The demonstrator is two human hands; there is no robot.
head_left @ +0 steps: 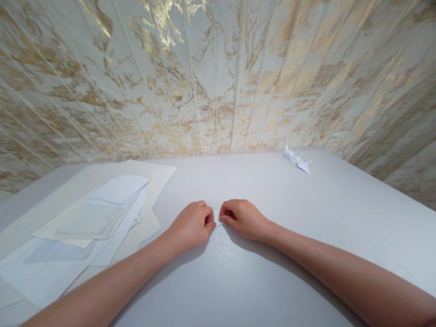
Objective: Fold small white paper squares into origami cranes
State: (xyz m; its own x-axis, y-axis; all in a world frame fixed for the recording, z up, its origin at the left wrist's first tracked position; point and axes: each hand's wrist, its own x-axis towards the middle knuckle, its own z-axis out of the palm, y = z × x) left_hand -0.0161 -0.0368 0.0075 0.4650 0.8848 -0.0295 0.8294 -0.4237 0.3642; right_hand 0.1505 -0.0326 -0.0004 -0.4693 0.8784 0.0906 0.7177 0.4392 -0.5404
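Observation:
A small piece of white paper (218, 220) lies between my two hands near the middle of the table, mostly covered by the fingers. My left hand (196, 223) pinches its left side, fingers curled and thumb pressed against them. From the right, my right hand (243, 219) pinches the other side with thumb and curled fingers. The hands are a short gap apart, both low over the tabletop. How the paper is folded cannot be made out.
Loose sheets and printed paper (98, 218) are piled on the left of the white table (218, 281). Several small folded white paper figures (297, 160) stand in a row at the back right. A gold-patterned wall (211, 77) rises behind the table.

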